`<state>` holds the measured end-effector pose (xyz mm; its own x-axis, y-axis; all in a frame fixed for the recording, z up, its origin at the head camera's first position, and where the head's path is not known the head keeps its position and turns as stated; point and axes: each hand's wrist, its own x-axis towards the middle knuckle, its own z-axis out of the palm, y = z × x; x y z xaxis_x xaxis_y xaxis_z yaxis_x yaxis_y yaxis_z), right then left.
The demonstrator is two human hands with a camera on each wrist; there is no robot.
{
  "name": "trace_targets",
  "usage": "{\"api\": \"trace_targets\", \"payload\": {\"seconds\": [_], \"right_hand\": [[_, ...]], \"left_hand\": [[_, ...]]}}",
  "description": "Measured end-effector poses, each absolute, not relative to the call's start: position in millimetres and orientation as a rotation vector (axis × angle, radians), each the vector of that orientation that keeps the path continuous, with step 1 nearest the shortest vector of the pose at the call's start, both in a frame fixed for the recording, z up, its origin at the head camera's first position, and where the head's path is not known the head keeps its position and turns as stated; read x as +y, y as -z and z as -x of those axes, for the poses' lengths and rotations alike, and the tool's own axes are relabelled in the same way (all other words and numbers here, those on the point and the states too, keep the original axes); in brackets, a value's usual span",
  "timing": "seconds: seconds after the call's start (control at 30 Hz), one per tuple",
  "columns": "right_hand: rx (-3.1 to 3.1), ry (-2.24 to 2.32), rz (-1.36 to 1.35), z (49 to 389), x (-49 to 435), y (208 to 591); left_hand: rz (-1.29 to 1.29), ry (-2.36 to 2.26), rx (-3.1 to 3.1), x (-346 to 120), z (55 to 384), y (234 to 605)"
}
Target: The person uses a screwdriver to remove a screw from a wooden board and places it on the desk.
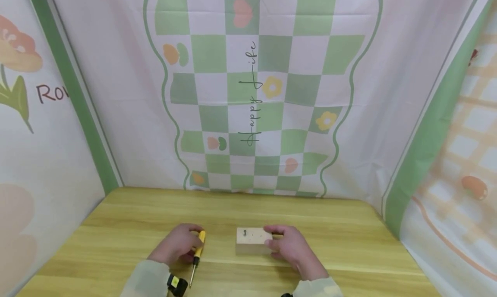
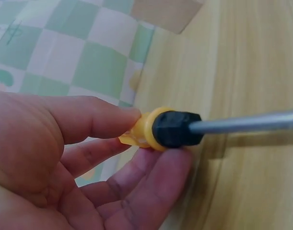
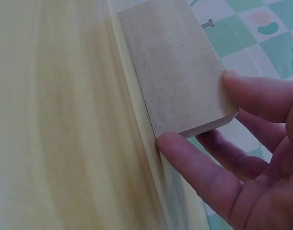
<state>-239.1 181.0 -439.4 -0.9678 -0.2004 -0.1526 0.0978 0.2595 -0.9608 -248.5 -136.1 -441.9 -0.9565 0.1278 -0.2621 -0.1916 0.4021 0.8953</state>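
A screwdriver (image 1: 198, 250) with a yellow handle, black collar and thin metal shaft is in my left hand (image 1: 179, 244). Thumb and fingers pinch the handle close to the collar (image 2: 177, 128), and the shaft points back toward my body. To its right, a pale wooden block (image 1: 252, 248) lies on the table. A screw (image 1: 245, 232) stands up from its top face near the left end, and small dark marks dot the face beside it. My right hand (image 1: 290, 246) grips the block's right end, with fingertips at its edges in the right wrist view.
The wooden table (image 1: 217, 206) has light striped grain. Behind it hangs a cloth (image 1: 211, 53) with a green and white check pattern, and printed fabric walls (image 1: 35, 159) stand on both sides.
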Motion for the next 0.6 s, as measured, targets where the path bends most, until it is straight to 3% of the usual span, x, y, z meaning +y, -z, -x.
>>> {"api": "trace_targets", "payload": {"seconds": [0.6], "right_hand": [[2.281,1.833,0.085,229.9,178.1,442.0]], "left_hand": [[0.001,-2.223,2.035,-133.8,262.9,408.5]]}}
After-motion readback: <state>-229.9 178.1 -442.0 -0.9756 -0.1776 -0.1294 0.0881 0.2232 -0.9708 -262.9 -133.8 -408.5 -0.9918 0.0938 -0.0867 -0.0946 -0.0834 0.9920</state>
